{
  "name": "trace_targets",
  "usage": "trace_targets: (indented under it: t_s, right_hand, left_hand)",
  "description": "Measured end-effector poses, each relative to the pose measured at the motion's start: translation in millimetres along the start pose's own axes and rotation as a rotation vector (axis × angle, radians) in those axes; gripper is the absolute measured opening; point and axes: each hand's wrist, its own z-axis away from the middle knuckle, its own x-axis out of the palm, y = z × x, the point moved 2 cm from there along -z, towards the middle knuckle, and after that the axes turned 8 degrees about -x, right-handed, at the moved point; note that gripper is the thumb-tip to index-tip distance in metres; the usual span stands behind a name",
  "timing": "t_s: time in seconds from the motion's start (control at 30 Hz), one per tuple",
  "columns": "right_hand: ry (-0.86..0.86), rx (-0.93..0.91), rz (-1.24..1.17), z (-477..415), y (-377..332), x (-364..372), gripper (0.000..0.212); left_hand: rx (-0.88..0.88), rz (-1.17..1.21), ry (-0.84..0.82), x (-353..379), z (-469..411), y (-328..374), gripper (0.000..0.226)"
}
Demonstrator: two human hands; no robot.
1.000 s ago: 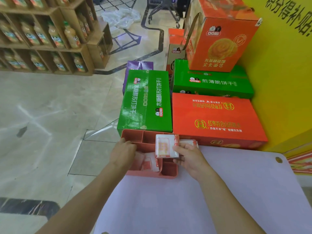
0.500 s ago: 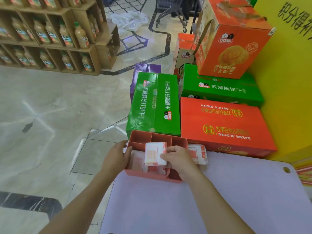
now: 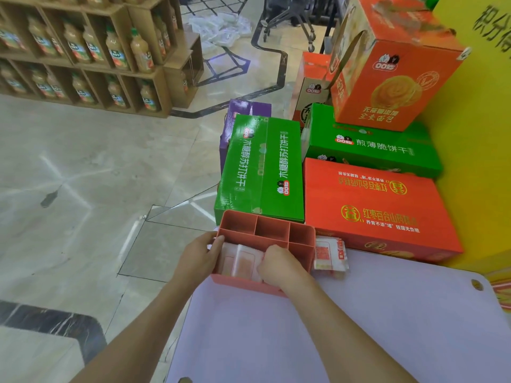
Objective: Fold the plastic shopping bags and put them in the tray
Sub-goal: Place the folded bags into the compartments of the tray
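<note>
A salmon-pink divided tray [image 3: 272, 233] stands at the far left corner of the lilac table mat [image 3: 345, 327]. Folded white-and-orange plastic bags [image 3: 240, 262] lie in its long near compartment. My right hand [image 3: 279, 265] reaches into that compartment with its fingers curled down on the bags. My left hand [image 3: 200, 257] grips the tray's left wall, thumb at the rim. Another folded bag with red print [image 3: 330, 254] lies on the mat just right of the tray. The tray's three far compartments look empty.
Green [image 3: 262, 170] and orange [image 3: 378, 205] cartons are stacked just beyond the table's far edge, with a taller orange box [image 3: 387, 70] behind. A yellow wall [image 3: 475, 139] rises at the right. Left is open floor and a wooden drink shelf [image 3: 83, 51].
My right hand has lowered the folded bag from above the tray into the near compartment. My left hand stayed on the tray's left side. The camera moved closer.
</note>
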Motion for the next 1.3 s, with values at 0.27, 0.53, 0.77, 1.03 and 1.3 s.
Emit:
trace_targets:
  t_s: [0.27, 0.53, 0.77, 1.03, 1.3]
  right_hand:
    - [0.126, -0.024, -0.157, 4.9, 27.1, -29.9, 0.017]
    - [0.423, 0.129, -0.287, 29.6, 111.6, -83.1, 0.016]
    - [0.435, 0.275, -0.384, 37.0, 171.2, -73.9, 0.047]
    - [0.420, 0.206, -0.644, 15.4, 189.4, -43.8, 0.011]
    - [0.432, 0.175, -0.933, 13.7, 191.8, -50.4, 0.008]
  left_hand:
    - [0.188, -0.140, 0.224, 2.5, -2.0, 18.2, 0.035]
    - [0.429, -0.162, 0.186, 29.7, 12.4, 81.9, 0.026]
    - [0.503, -0.186, 0.027, 83.5, 29.4, 125.6, 0.030]
    - [0.561, -0.310, -0.147, 134.3, 47.5, 147.0, 0.039]
    - [0.509, -0.397, -0.145, 142.7, 45.6, 139.8, 0.040]
